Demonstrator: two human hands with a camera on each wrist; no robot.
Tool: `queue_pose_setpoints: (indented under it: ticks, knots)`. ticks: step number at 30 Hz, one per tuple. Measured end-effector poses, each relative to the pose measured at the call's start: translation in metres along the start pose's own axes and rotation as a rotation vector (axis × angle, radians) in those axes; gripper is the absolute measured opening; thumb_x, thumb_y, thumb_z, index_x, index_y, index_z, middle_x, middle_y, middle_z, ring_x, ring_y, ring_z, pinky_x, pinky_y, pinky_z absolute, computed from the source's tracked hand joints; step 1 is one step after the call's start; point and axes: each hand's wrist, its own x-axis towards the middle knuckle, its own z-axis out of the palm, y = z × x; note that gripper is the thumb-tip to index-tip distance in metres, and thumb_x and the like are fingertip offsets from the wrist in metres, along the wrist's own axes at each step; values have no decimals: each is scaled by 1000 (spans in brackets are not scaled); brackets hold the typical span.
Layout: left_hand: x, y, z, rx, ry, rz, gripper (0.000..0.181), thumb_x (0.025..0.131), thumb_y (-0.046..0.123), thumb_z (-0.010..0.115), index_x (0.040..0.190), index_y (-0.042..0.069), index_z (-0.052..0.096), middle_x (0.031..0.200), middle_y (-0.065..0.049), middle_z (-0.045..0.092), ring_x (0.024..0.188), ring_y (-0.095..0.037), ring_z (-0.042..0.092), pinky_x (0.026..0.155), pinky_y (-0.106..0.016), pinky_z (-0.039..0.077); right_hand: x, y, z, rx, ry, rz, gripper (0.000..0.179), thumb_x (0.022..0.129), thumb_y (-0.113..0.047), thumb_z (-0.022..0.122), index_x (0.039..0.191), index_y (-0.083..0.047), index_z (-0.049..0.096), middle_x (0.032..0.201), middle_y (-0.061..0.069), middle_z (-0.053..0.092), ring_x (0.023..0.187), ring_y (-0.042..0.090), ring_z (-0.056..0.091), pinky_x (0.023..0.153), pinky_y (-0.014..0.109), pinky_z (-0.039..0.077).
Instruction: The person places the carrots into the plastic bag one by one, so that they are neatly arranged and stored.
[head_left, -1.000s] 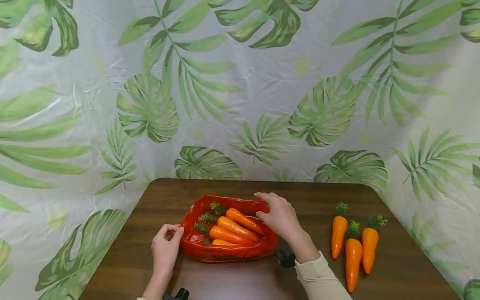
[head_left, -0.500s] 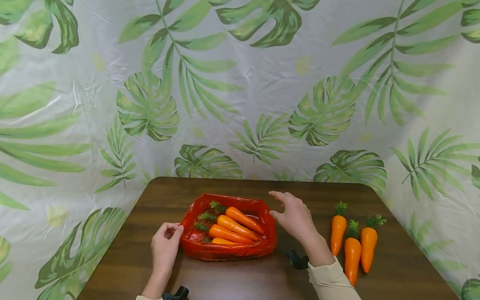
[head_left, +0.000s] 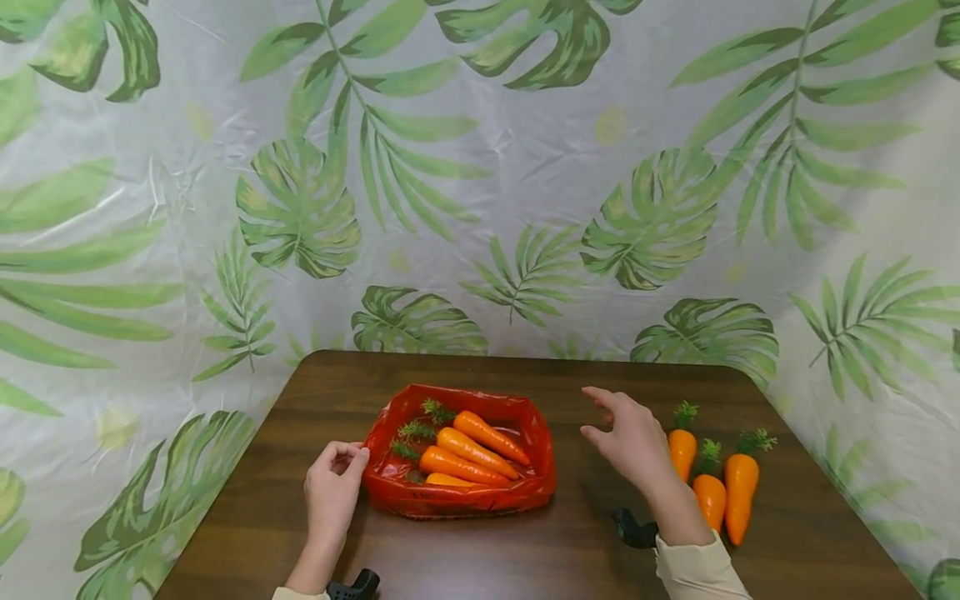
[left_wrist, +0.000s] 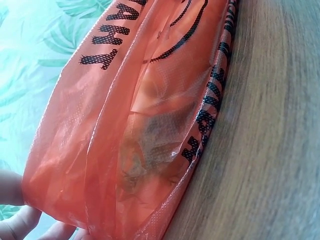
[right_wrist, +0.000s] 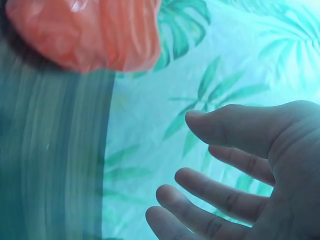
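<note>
A red plastic bag (head_left: pixel 465 503) lies on the table with its mouth spread open and its rim standing up. Inside are several orange carrots (head_left: pixel 474 452) with green tops, side by side. My left hand (head_left: pixel 332 487) pinches the bag's left edge between thumb and fingers; the left wrist view shows the fingers at the see-through bag (left_wrist: pixel 65 165) with black lettering. To the right of the bag, my right hand (head_left: pixel 633 437) is in the air, holding nothing, thumb apart from loosely bent fingers. Three more carrots (head_left: pixel 741 496) lie at the right, two partly hidden behind the right hand and forearm.
The dark wooden table (head_left: pixel 480 558) has rounded far corners. A leaf-patterned curtain (head_left: pixel 525 183) hangs right behind it. Each wrist carries a black camera mount, one at the left wrist (head_left: pixel 356 585) and one at the right (head_left: pixel 634 530).
My right hand has moved away from the bag's right rim, rightward toward the three carrots, and now overlaps part of them. The left hand stays at the bag's left edge.
</note>
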Motion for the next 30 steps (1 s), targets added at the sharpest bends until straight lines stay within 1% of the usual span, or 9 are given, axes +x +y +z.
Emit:
queue_pose_setpoints:
  ticks: [7, 12, 15, 19, 23, 26, 28, 30]
  knots:
    - [1, 2, 0, -4, -8, 0, 15, 94, 20, 73, 90, 6, 67, 108, -11, 73, 92, -22, 65, 73, -13, 48, -10, 27, -4, 28, 0, 29, 62, 86, -23, 80, 143, -17, 57, 124, 15, 65, 98, 33, 65, 72, 48, 54]
    - [1, 1, 0, -2, -11, -3, 15, 94, 19, 73, 91, 6, 67, 109, -11, 73, 93, -23, 65, 73, -13, 48, -18, 46, -5, 26, -5, 57, 64, 87, -25, 79, 145, -16, 54, 127, 19, 64, 101, 37, 65, 68, 48, 55]
    - [1, 0, 0, 0, -9, -6, 15, 94, 19, 73, 90, 6, 67, 109, -11, 73, 93, -22, 65, 73, -13, 48, -22, 58, -7, 11, -2, 83, 64, 87, -26, 79, 145, -16, 54, 129, 19, 63, 102, 37, 65, 64, 45, 54]
    - [2, 0, 1, 5, -4, -8, 15, 94, 19, 73, 90, 6, 67, 108, -10, 73, 92, -21, 65, 73, -14, 48, -26, 71, -11, 0, -10, 114, 65, 88, -27, 79, 146, -14, 52, 129, 22, 62, 101, 38, 64, 62, 45, 53]
    - [1, -1, 1, 4, -7, -12, 15, 94, 19, 73, 91, 6, 67, 109, -12, 73, 93, -23, 64, 73, -14, 48, -29, 82, -17, -13, -28, 141, 66, 89, -29, 78, 146, -10, 51, 129, 26, 61, 98, 41, 63, 63, 46, 51]
    - [1, -1, 1, 4, -14, -26, 15, 94, 19, 72, 92, 6, 67, 109, -12, 72, 95, -24, 64, 73, -13, 48, -30, 89, -18, -12, -36, 158, 67, 89, -30, 77, 146, -8, 50, 130, 29, 60, 99, 44, 62, 61, 42, 50]
    - [1, -1, 0, 6, -20, -34, 14, 94, 19, 72, 93, 6, 67, 110, -12, 72, 95, -25, 64, 73, -13, 48, -31, 93, -18, -11, -36, 172, 67, 89, -30, 77, 146, -8, 50, 129, 29, 60, 100, 44, 63, 57, 38, 49]
    - [1, -1, 1, 9, -22, -40, 14, 94, 19, 72, 93, 6, 67, 110, -11, 72, 95, -24, 64, 73, -14, 48, -32, 99, -17, -16, -32, 186, 68, 88, -30, 78, 146, -8, 50, 128, 30, 60, 100, 44, 63, 57, 37, 49]
